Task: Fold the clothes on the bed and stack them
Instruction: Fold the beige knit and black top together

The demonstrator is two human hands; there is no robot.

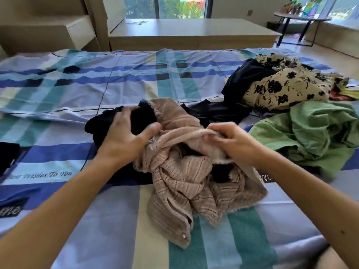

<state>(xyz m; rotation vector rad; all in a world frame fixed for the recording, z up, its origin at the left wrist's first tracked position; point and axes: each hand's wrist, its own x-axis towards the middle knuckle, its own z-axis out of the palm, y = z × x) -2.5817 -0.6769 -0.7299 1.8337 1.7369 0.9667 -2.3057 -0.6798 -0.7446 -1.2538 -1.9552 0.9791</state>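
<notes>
A crumpled pink-beige knit garment (pixel 184 183) lies in a heap on the striped bed sheet (pixel 97 84) right in front of me. My right hand (pixel 231 140) pinches a fold of it near its top. My left hand (pixel 126 136) rests with spread fingers on a dark navy garment (pixel 139 119) tangled with the knit one. To the right lie a green garment (pixel 310 136), a cream garment with black flowers (pixel 287 88) and another dark piece (pixel 223 111).
A dark folded item (pixel 7 156) sits at the bed's left edge. Beyond the bed stand a low wooden platform (pixel 194 33), beige cabinets (pixel 48 26) at the left and a round table (pixel 299 18) at the right by the windows.
</notes>
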